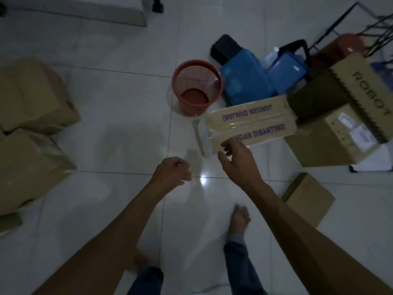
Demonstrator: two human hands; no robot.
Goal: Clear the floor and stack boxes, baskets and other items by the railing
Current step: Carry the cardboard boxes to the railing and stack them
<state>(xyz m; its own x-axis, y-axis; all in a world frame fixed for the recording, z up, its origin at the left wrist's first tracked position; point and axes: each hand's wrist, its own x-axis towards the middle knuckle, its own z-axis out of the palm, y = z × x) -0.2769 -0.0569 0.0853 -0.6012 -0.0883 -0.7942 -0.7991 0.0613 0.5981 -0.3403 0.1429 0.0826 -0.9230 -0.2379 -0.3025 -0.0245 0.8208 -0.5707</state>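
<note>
A flat taped box [253,122] with purple lettering stands on the white tile floor, leaning against a brown carton [331,137]. My right hand [238,158] hovers at its near lower corner, fingers apart, just touching or nearly touching it. My left hand [173,170] is loosely curled with nothing in it, over bare floor to the left. An orange mesh basket [196,87] stands upright just beyond the box. A small flat carton [308,199] lies on the floor to my right.
Two large cardboard boxes [32,128] sit at the left. Blue plastic containers [246,79], a black item, a carton marked ROBOT [365,86] and a black wire rack [361,24] crowd the upper right. A grey cushion edge [85,13] lies at the top. My bare feet stand below.
</note>
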